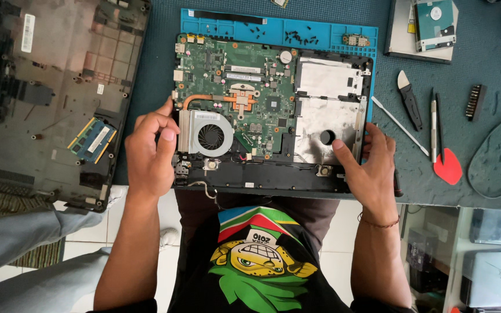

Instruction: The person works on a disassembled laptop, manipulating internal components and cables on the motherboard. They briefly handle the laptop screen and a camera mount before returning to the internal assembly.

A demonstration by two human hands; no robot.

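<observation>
Lying between both hands, the opened laptop (271, 113) is pinched at its edges by left grip (152, 148) and right grip (366, 159).

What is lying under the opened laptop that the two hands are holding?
A blue repair mat lies under the opened laptop, holding small screws in its top trays. Left hand and right hand grip the laptop's sides. The laptop covers the rest of the mat.

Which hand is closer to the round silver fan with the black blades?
The left hand. Its thumb rests right beside the round silver fan with black blades, at the opened laptop's left edge. The right hand grips the laptop's opposite edge, far across the green circuit board.
</observation>
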